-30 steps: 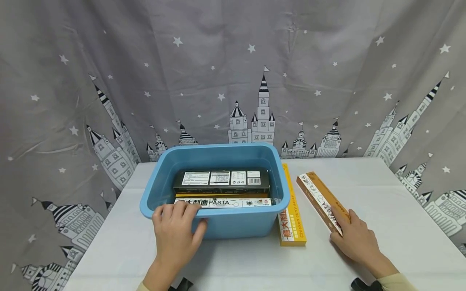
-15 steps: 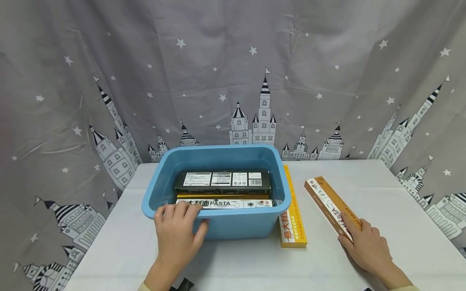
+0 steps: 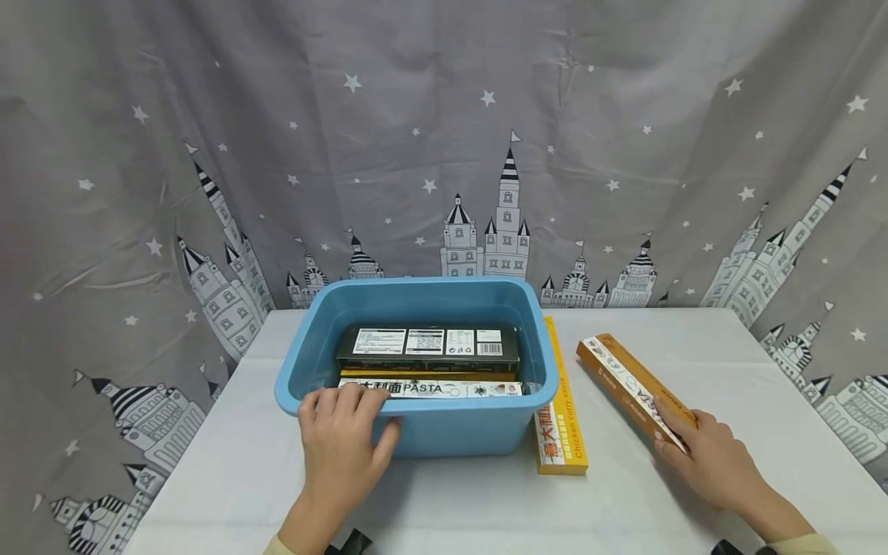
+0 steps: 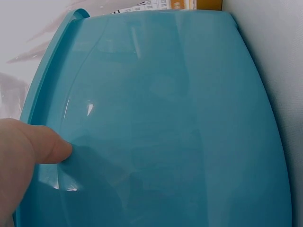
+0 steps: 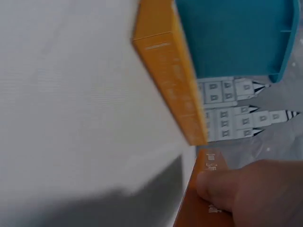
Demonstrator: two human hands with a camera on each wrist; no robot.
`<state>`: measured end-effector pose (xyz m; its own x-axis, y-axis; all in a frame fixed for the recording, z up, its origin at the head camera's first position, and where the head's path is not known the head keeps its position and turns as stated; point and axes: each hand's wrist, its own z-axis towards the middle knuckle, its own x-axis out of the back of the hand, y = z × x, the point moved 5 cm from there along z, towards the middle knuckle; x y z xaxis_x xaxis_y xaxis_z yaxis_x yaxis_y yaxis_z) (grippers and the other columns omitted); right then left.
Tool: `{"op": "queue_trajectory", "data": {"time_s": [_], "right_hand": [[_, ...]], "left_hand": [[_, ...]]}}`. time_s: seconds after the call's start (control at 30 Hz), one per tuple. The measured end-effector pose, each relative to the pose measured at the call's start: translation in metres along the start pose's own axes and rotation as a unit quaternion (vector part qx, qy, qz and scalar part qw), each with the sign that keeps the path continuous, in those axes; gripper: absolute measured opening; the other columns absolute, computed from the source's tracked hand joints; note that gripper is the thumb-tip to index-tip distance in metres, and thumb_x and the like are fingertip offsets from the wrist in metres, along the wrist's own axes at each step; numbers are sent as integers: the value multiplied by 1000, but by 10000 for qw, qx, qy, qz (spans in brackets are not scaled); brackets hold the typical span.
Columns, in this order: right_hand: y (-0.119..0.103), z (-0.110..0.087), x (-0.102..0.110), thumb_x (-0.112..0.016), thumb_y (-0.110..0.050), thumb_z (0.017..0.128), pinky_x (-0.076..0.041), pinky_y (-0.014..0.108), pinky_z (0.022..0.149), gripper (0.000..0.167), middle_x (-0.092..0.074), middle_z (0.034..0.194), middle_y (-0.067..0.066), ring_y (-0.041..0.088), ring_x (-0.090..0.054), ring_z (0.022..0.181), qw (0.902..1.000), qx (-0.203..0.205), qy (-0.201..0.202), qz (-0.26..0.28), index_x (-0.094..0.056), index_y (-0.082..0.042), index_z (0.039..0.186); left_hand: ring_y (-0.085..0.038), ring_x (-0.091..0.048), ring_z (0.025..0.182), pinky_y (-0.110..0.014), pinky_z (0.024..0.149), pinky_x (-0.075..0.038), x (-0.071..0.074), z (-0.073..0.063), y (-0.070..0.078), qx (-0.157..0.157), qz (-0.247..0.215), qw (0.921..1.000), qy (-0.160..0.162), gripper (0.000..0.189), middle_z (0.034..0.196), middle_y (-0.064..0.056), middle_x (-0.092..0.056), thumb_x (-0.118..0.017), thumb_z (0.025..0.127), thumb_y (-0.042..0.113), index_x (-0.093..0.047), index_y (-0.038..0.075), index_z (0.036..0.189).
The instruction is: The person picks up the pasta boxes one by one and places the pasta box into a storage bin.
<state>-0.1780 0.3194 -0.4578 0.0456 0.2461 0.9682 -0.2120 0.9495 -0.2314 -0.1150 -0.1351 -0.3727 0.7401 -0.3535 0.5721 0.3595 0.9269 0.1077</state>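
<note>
A blue plastic tub (image 3: 451, 428) stands at the middle of the table. My left hand (image 3: 343, 443) grips its front rim, fingers over the edge and thumb (image 4: 54, 146) against the outer wall. Inside lie a black box (image 3: 426, 348) with white label panels and a white-faced pasta box (image 3: 444, 388). To the right, my right hand (image 3: 714, 459) holds an orange-brown pasta box (image 3: 627, 385) by its near end, thumb (image 5: 215, 187) along one side. That box slants with its far end to the left, and a shadow falls on the table beside it.
A yellow pasta box marked chicken curry sauce (image 3: 565, 416) lies against the tub's right side, between it and my right hand. A grey curtain (image 3: 416, 154) printed with castles and stars hangs behind the white table (image 3: 229, 470).
My right hand has moved to the right with the orange-brown pasta box, which now slants more. My left hand stays on the tub's rim. The view has shifted slightly.
</note>
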Motion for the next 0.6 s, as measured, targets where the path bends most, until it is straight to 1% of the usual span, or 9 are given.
{"op": "queue_trajectory", "data": {"time_s": [0.17,0.27,0.37,0.47,0.6], "right_hand": [[-14,16,45,-70,-25,94,-51,60,66,66,-55,121,44,51,-62,94,9983,523,242,-19,-45,-7,152],[-24,29,75,-68,-27,95,-50,61,69,67,-54,124,43,52,-61,98,9967,750,285,-109,-42,-9,155],[-36,43,101,-65,-30,98,-50,60,75,67,-52,130,41,51,-58,105,9957,888,167,-224,-38,-12,157],[-47,56,121,-63,-32,99,-49,54,74,66,-54,129,37,45,-58,104,9933,1097,76,-351,-38,-13,157],[-65,71,139,-64,-30,98,-48,48,75,64,-55,127,34,38,-57,101,9892,1428,96,-321,-42,-11,155]], "left_hand": [[-31,-49,81,-57,88,-34,0,0,0,-11,-13,10000,26,22,84,-10,-60,-71,73,18,-69,9,93],[-31,-50,81,-57,88,-34,0,1,0,-18,-36,10000,33,22,84,-10,-60,-71,73,18,-69,9,93],[-31,-49,81,-57,88,-34,1,1,0,-38,-39,10000,68,22,84,-10,-60,-70,73,18,-69,9,93],[-31,-49,79,-56,86,-35,1,1,0,-59,-36,9999,103,22,83,-9,-60,-70,72,18,-69,9,92],[-31,-49,79,-55,86,-34,1,1,0,-49,-46,9999,94,22,82,-9,-60,-70,72,17,-69,9,92]]}}
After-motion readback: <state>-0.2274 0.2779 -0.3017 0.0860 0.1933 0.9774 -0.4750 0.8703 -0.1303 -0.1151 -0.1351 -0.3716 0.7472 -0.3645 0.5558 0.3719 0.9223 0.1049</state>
